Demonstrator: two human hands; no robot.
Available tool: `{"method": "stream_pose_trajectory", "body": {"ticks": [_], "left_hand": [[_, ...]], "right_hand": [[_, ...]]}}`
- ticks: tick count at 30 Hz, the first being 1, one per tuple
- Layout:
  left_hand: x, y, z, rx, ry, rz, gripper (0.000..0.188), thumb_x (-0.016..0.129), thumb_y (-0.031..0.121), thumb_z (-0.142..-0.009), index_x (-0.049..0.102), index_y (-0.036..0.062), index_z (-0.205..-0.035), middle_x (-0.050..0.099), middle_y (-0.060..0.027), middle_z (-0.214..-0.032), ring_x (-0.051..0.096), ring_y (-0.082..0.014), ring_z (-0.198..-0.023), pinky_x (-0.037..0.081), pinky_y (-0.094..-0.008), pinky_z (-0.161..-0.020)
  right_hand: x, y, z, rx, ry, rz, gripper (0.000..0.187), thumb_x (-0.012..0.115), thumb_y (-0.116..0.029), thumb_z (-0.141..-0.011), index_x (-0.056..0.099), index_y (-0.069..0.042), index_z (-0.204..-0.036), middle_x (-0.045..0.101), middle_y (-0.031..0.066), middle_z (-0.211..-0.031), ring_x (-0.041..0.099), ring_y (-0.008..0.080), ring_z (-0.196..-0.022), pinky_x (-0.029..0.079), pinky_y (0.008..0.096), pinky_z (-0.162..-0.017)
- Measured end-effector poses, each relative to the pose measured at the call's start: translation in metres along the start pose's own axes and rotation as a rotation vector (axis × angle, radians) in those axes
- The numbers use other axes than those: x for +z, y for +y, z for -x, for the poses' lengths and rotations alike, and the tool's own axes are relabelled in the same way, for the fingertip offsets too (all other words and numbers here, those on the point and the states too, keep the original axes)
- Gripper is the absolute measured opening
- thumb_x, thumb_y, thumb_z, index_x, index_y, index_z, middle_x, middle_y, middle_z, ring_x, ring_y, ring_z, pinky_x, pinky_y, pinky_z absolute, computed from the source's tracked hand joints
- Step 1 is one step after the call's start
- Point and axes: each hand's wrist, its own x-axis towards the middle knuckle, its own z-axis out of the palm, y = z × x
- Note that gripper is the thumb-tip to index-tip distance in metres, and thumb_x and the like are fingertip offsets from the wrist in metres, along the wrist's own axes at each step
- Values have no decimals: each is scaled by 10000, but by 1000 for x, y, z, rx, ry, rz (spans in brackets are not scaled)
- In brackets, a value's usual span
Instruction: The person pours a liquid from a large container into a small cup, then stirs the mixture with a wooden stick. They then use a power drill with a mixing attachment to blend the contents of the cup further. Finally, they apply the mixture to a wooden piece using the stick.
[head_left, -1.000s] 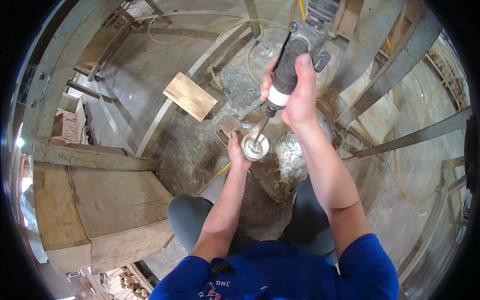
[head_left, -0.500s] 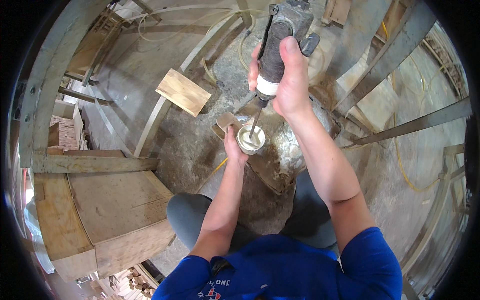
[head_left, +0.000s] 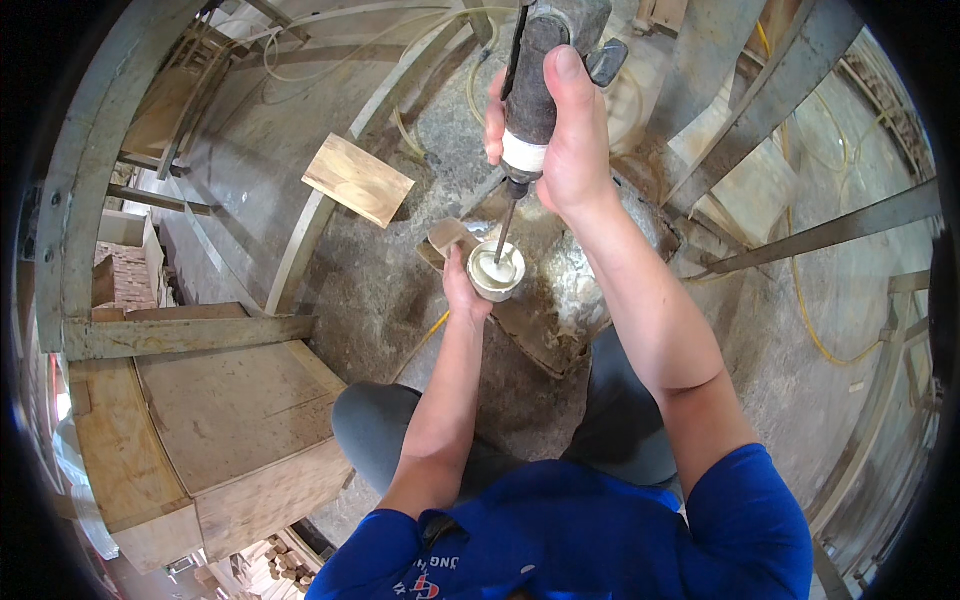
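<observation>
My right hand (head_left: 575,140) is wrapped round a dark, worn power drill (head_left: 530,85) with a white band near its chuck. From the chuck a thin metal mixing rod (head_left: 506,228) slants down into a small pale cup (head_left: 495,290). Thick cream-white liquid (head_left: 502,268) fills part of the cup around the rod's tip. My left hand (head_left: 464,285) grips the cup from its left side; some of its fingers are hidden behind it. Just beyond that hand is a flat brownish piece (head_left: 452,235).
A wooden board (head_left: 358,180) rests on a frame bar to the left. A large wooden box (head_left: 235,420) stands at my left. Metal frame legs (head_left: 770,110) rise at the right. Pale hoses (head_left: 475,90) and a yellow hose (head_left: 808,325) run over the stained concrete floor.
The drill, rod and cup have shifted slightly left in view, with both hands still holding on. The liquid's surface around the rod has changed shape.
</observation>
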Motion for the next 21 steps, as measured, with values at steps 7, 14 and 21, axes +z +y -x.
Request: {"method": "stream_pose_trajectory", "body": {"ticks": [7,14,21], "left_hand": [[-7,1,-4,-6,7,-5,392,404,343,-937,404,86,-1233,526,-100,-1174,549,-276,-1041,457,-450,-873],[-2,3,0,-42,42,11,405,421,363,-929,409,87,-1226,529,-100,-1170,549,-278,-1037,452,-444,-879],[-1,1,2,2,12,-21,409,418,363,-930,406,85,-1230,527,-109,-1175,546,-280,-1041,449,-455,-887]], "right_hand": [[3,-1,0,14,-7,-36,619,376,-607,-860,534,-11,-810,532,93,-561,515,157,-448,440,280,-440],[0,-1,0,23,-16,-34,623,398,-619,-847,535,-13,-803,534,87,-559,519,150,-452,442,272,-439],[0,0,-2,-4,-31,-130,575,521,-580,-803,551,-7,-758,546,83,-542,542,140,-443,438,244,-415]]}}
